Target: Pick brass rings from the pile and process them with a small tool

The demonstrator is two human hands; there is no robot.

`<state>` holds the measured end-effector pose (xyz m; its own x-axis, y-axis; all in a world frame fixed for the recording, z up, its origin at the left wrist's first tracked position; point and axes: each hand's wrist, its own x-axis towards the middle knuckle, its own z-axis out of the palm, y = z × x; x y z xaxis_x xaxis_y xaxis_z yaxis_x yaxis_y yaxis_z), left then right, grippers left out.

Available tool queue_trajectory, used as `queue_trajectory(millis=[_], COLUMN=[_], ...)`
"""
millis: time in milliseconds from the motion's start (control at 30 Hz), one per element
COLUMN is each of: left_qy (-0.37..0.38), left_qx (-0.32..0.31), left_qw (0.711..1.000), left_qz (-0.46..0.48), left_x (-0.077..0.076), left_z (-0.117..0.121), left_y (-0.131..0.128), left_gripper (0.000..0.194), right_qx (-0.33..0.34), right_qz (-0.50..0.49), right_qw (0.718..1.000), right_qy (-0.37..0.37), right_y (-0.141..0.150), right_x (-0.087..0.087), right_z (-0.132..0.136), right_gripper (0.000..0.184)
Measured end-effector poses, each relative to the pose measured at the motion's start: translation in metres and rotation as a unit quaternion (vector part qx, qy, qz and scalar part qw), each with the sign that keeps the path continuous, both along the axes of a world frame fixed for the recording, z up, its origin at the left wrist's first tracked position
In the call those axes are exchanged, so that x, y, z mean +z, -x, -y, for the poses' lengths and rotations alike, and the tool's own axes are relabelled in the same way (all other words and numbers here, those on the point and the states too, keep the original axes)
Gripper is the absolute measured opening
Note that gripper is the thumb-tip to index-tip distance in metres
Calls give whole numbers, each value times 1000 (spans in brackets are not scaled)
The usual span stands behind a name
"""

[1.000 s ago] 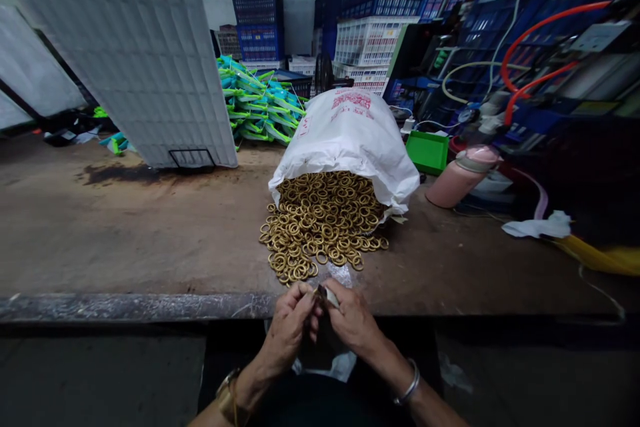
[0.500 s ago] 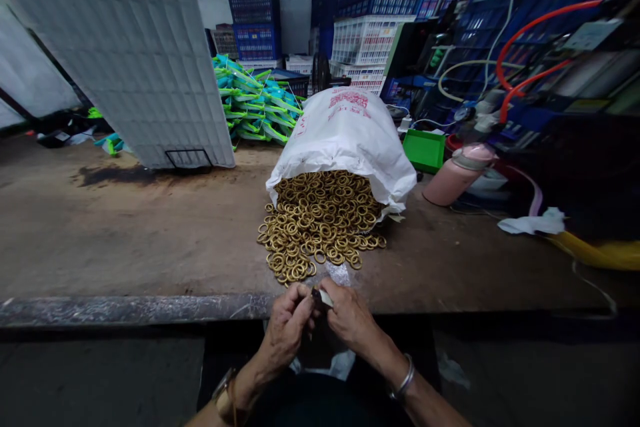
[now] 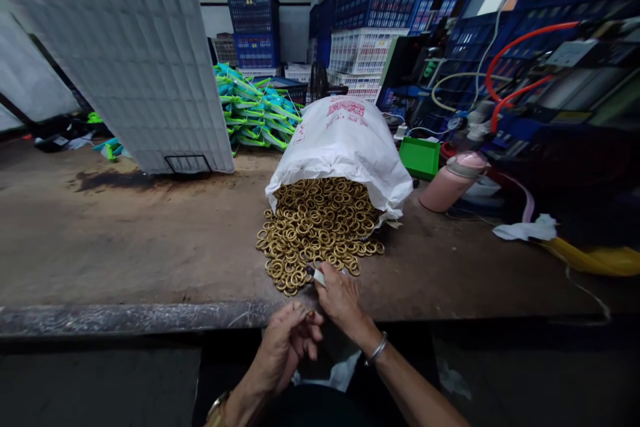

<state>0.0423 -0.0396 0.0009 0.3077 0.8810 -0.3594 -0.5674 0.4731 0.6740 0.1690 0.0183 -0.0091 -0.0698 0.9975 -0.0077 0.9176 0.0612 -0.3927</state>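
Observation:
My right hand point(image 3: 343, 297) grips a small tool point(image 3: 319, 276) with a pale handle and a dark tip, and reaches to the near edge of a heap of brass-coloured rings point(image 3: 320, 227). Below it, in front of the table edge, my left hand point(image 3: 290, 340) has thumb and index finger pinched together while its other fingers curl loosely. Whatever lies in that pinch is too small to make out. The rings spill from the mouth of a white woven sack point(image 3: 345, 140) with red print, lying on its side.
On the wooden table point(image 3: 125, 247), a tall grey-white ribbed panel point(image 3: 170, 80) stands at left. Behind it is a pile of green and blue plastic pieces point(image 3: 260, 113). A green tray point(image 3: 419, 157) and a pink bottle point(image 3: 453, 181) are right of the sack. Stacked crates point(image 3: 255, 20) stand behind.
My hands have come apart. The right one has moved forward to the rings with the tool, while the left has dropped slightly. The camera view has tilted up a little.

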Motion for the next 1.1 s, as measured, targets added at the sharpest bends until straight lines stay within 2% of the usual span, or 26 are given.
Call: queue_trajectory(millis=[67,233,400,500,667,867,1000,1100], left_qy=[20,75,124,124,98,84,77,73], left_qx=[1,6,59,60,90,96,67,49], left_qw=[999,993,989,990,991,992,995,996], left_qz=[40,94,62,36,16,3,1,-10], left_x=[0,-6,-11,-11,-8,-4,-1,1], left_z=[-1,-8,-23,-31,-44,-45,-38,-32], left_y=[2,4,2,1,5,12,8,4], left_gripper=[13,15,18,16,24,25,21,24], right_qx=[-2,-6,-18,-9,-6,12,5,-10], right_qz=[7,19,52,65,74,8,-20,-6], right_qw=[1000,1000,998,998,997,999,999,999], right_qy=[1,-4,6,11,4,-34,-37,-40], right_y=[6,19,22,16,-10,-39,-40,-31], right_x=[2,4,6,5,3,-1,-4,-5], right_z=[-3,-11,-17,-18,-14,-6,-5,-5], right_gripper=[15,14,19,21,20,18,15,15])
